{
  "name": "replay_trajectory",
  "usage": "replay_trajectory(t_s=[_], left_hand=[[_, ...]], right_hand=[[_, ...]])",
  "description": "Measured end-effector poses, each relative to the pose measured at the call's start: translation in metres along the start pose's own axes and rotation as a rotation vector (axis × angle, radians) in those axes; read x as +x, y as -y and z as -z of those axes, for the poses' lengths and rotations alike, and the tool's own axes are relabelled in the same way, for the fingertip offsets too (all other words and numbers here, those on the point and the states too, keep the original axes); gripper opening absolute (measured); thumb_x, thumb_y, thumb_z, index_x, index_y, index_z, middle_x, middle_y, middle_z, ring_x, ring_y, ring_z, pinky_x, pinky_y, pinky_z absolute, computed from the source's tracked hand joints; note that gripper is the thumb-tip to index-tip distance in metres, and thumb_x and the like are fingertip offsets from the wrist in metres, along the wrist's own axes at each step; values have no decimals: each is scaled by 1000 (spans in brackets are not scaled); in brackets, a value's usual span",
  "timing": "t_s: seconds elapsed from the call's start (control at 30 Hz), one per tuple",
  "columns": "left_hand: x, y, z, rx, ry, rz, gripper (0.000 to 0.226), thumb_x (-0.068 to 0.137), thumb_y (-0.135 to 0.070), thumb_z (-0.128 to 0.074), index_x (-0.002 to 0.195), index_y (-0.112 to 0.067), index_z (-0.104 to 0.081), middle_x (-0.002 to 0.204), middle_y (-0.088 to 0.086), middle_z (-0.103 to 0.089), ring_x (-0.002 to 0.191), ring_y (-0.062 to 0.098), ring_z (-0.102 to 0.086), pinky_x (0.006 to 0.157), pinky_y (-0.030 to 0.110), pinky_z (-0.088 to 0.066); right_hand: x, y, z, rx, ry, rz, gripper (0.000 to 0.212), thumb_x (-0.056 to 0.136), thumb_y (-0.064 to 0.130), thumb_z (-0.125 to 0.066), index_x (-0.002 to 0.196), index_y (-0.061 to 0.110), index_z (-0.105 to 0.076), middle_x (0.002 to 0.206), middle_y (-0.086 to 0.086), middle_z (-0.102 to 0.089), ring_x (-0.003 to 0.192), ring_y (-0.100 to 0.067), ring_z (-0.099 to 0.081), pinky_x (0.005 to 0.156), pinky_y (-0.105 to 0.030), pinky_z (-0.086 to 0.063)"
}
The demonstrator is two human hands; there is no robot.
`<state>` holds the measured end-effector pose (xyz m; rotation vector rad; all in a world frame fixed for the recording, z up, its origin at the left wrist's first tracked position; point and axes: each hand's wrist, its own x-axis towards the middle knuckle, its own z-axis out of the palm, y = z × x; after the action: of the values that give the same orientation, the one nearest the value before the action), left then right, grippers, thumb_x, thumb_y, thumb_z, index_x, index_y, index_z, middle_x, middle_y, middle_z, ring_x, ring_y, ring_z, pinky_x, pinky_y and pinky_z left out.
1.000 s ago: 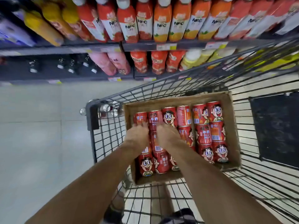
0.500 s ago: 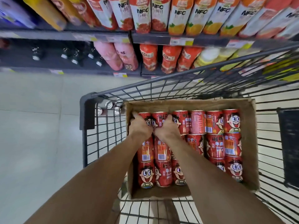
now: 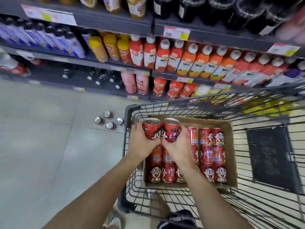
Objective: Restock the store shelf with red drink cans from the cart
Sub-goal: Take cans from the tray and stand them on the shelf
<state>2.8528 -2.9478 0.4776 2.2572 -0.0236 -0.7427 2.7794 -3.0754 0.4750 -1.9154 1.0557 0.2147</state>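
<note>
**Two cans up out of the box, one per hand**

Both hands have come up since the earlier frame: they were down among the cans in the cardboard box (image 3: 229, 156), now each holds a can raised above the box's far-left corner. View has also tilted up, so more of the shelf (image 3: 115, 27) shows.

Grip state:
- left hand (image 3: 140, 142) wraps the left can (image 3: 151, 129), fingers curled round its outer side.
- right hand (image 3: 179, 144) wraps the right can (image 3: 170, 130) the same way.
- The two cans touch side by side, roughly upright, tilted slightly toward the camera, silver tops up.

Doing the step well (judgement):
- Lift straight up past the box wall and the cart (image 3: 130, 111) rim before swinging toward the shelf; the cans sit just inside the cart's left rim, so a sideways move too early risks a knock.
- Keep the cans upright and separate them before placing; set each down label out.
- Cannot tell which shelf slot takes these; no matching red cans are clearly visible on the shelf.

How the cans look: red bodies, cartoon face with big eyes, white script, barcode panels, silver pull-tab lids. Remaining cans (image 3: 211, 154) lie on their sides in the box, packed in rows, box mostly full. Several loose cans (image 3: 108, 120) stand on the floor just left of the cart, between it and the shelf base.
</note>
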Motion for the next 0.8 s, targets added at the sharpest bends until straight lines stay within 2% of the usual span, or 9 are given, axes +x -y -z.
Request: replay_trajectory(t_s=[0.07,0.13,0.2,0.27,0.37,0.5,0.63,0.73,0.8], left_hand=[[-21,1,40,-85,-33,-31,63,58,-42,-81,113,-28,-55,100,-10,-67,91,4,-64,79,25,-54],[-45,0,85,-152,-83,-68,56,65,-32,-83,110,-27,-51,95,-12,-67,84,-1,-63,70,12,-47],[-69,4,131,-237,-130,-108,57,68,-26,-84,111,-30,-48,94,-13,-66,82,-5,-62,66,6,-43],[-86,14,175,-292,-153,-136,55,68,-24,-85,111,-29,-50,93,-14,-67,76,-8,-62,62,7,-45],[-114,35,245,-374,-228,-189,60,64,-26,-85,116,-27,-54,92,-11,-70,79,-4,-67,71,24,-54],[-149,60,338,-455,-340,-287,61,68,-16,-86,118,-26,-53,98,-11,-68,79,-9,-65,68,11,-50],[-174,80,421,-466,-448,-359,61,62,-29,-86,117,-31,-59,101,-13,-71,91,1,-68,86,28,-55],[-191,83,475,-448,-503,-404,56,67,-22,-86,117,-29,-61,98,-15,-71,87,-4,-67,80,20,-53],[-198,81,505,-411,-527,-422,53,68,-26,-87,114,-31,-60,97,-16,-70,86,-6,-66,77,16,-52]], right_hand=[[-33,30,0,44,-44,55,81,75,29,-83,141,18,-37,92,17,-57,85,-6,-60,80,-25,-48],[-66,62,-9,91,-58,121,88,68,43,-83,140,29,-33,105,10,-63,95,-9,-64,86,-32,-53],[-98,93,-22,93,-80,188,87,65,51,-80,137,34,-34,112,5,-65,102,-15,-64,90,-39,-53],[-130,127,-34,108,-77,241,81,70,42,-82,136,30,-37,115,4,-66,102,-15,-64,88,-35,-52],[-179,178,-59,117,-101,371,82,71,40,-83,138,30,-37,117,4,-67,102,-15,-65,85,-33,-52],[-236,240,-94,163,-114,516,82,74,38,-81,141,29,-36,125,3,-64,107,-13,-63,93,-35,-52],[-276,301,-115,169,-118,642,81,73,37,-82,140,28,-37,121,6,-61,106,-11,-60,90,-28,-46],[-297,341,-125,139,-124,698,81,74,41,-80,140,28,-35,119,8,-62,105,-13,-59,87,-31,-45],[-306,364,-130,152,-130,717,81,73,45,-79,139,32,-34,120,8,-63,107,-14,-61,91,-36,-49]])
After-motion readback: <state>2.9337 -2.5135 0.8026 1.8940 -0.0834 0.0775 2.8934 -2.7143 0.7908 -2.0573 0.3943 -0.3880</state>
